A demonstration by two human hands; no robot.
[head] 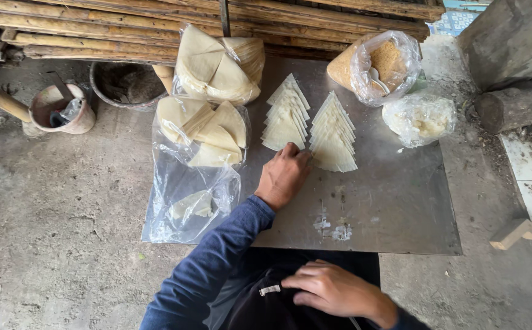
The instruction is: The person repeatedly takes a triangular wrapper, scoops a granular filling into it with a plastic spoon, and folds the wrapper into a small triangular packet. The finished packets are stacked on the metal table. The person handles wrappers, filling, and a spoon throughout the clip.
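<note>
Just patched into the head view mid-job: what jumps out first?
Two fanned rows of pale triangular wrappers lie mid-sheet on the metal sheet, with the left hand touching their near edge. Left of them, clear bags of wrappers overlap the sheet's edge; a bag of brown crumbs sits at the far right. The right hand rests on dark cloth at the lap.

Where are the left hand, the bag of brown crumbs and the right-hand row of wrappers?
left hand (284, 174), head view, back of the hand.
bag of brown crumbs (387, 61), head view, on the crumbs.
right-hand row of wrappers (334, 135), head view, middle of the row.
</note>
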